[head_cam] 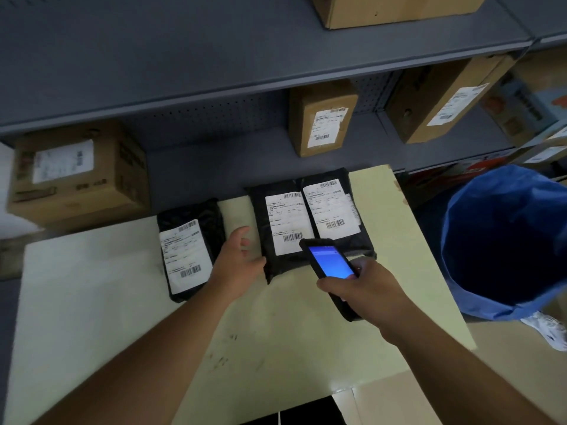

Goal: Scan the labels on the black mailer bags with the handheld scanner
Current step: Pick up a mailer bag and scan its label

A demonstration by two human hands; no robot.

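Three black mailer bags with white labels lie on a pale table (92,302). The left bag (187,250) lies apart; the middle bag (276,228) and the right bag (334,207) lie side by side. My right hand (368,286) grips a black handheld scanner (329,262) whose blue screen is lit, its tip over the lower edge of the middle bag's label. My left hand (236,262) rests with spread fingers between the left and middle bags, the thumb touching the middle bag's left edge.
Grey metal shelving (214,72) stands behind the table and holds several labelled cardboard boxes (79,170). A bin lined with a blue bag (506,240) stands at the right. A white shoe (549,329) shows beside the bin.
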